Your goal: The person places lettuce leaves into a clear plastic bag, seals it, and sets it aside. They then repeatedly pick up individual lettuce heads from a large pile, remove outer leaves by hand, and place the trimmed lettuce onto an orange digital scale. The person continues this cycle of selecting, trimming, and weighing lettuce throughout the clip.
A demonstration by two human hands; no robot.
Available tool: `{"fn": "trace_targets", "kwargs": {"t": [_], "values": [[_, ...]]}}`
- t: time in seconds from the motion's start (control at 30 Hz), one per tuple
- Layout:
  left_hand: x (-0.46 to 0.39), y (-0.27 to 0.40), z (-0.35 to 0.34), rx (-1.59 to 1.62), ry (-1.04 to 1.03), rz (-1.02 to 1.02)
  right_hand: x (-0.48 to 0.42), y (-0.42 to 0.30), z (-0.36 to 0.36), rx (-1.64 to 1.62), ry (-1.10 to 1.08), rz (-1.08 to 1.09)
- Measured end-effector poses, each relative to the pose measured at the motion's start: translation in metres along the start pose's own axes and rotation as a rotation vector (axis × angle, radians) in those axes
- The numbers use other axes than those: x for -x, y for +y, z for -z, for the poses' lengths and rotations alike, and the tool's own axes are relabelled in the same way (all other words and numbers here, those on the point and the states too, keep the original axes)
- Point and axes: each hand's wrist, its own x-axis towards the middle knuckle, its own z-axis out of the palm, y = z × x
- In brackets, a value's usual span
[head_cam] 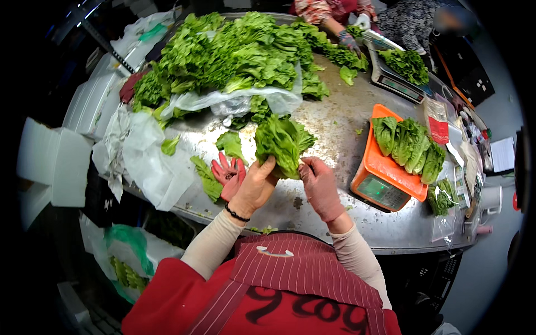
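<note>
My bare left hand (254,184) holds a green lettuce head (279,144) from its left side, near the middle of the metal table. At the base of the same lettuce, my right hand (320,188), in a pinkish glove, pinches with thumb and fingers. A loose red glove (229,173) lies on the table just left of my left hand, beside a loose leaf (207,180). Another leaf (231,144) rests behind the glove. Beyond my hands rises a large pile of leafy lettuce (234,54), with clear plastic (268,98) along its near edge.
An orange tray (370,161) of romaine lettuce (408,144) sits on a digital scale (383,192) at right. Another scale (398,88) holds greens farther back, near a co-worker's gloved hand (349,42). Plastic sheeting (153,161) hangs over the left table edge, near white foam boxes (69,163).
</note>
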Motion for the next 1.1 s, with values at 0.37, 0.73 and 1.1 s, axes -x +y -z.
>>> {"fn": "trace_targets", "kwargs": {"t": [0.37, 0.73, 1.1], "values": [[0.005, -0.033, -0.037, -0.075, 0.264, -0.236, 0.008, 0.06, 0.014, -0.588, 0.255, -0.463], [-0.016, -0.034, -0.044, -0.059, 0.368, 0.206, 0.038, 0.015, 0.034, 0.494, 0.242, 0.429], [-0.003, -0.054, -0.03, 0.088, 0.173, 0.47, 0.048, 0.031, 0.055, -0.924, 0.004, -0.313]]}}
